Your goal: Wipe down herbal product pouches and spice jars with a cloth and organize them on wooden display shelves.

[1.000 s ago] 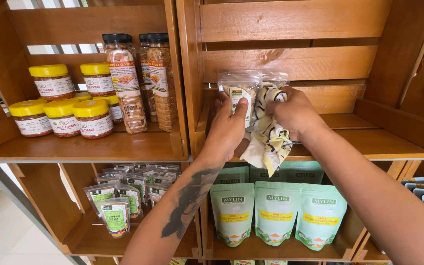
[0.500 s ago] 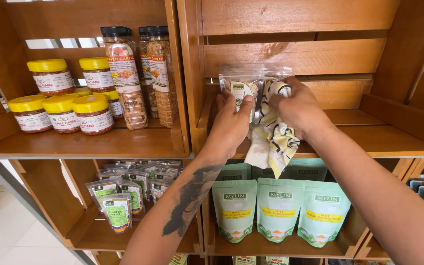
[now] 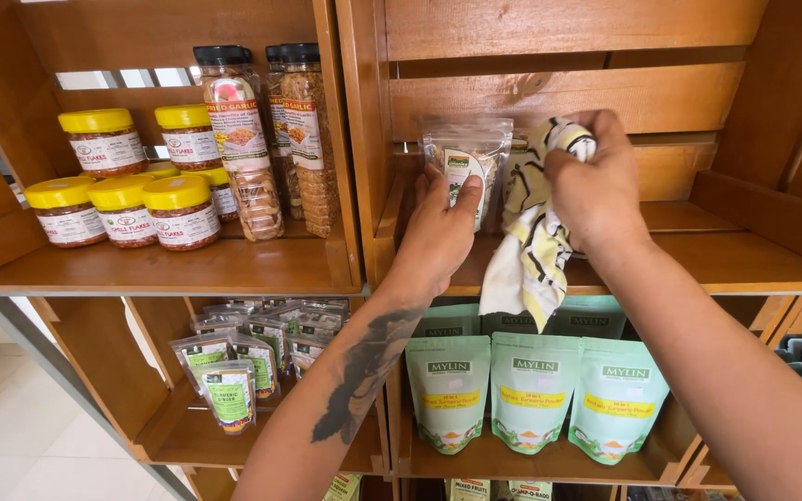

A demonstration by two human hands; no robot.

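Clear pouch (image 3: 467, 167): transparent stand-up bag with pale grainy contents and a small green-and-white label, upright in the upper right wooden compartment (image 3: 698, 260), close to that compartment's left wall and set back from the front lip.

Left hand (image 3: 438, 232): closed on the pouch's lower front, thumb across the label, fingers at its left edge.

Right hand (image 3: 596, 186): fist clenched round a cream cloth with dark and yellow stripes (image 3: 531, 250), just right of the pouch; whether the cloth touches the pouch cannot be told. The cloth's loose end hangs past the shelf's front edge.

Open room: to the right of the right hand the shelf board lies bare as far as the sloping side plank; slatted back wall behind.

Neighbouring stock:
- Upper left compartment, beyond the dividing wall: squat yellow-lidded jars (image 3: 122, 199) of reddish flakes, stacked two high, and tall black-capped jars (image 3: 262, 139) of fried bits standing against the divider. Bare board runs along that shelf's front edge.
- Lower right compartment: three pale green pouches (image 3: 531, 390) in a row at the front edge, directly beneath the hanging cloth, more behind.
- Lower left compartment: small clear packets with green labels (image 3: 229, 385), crowded toward the front.
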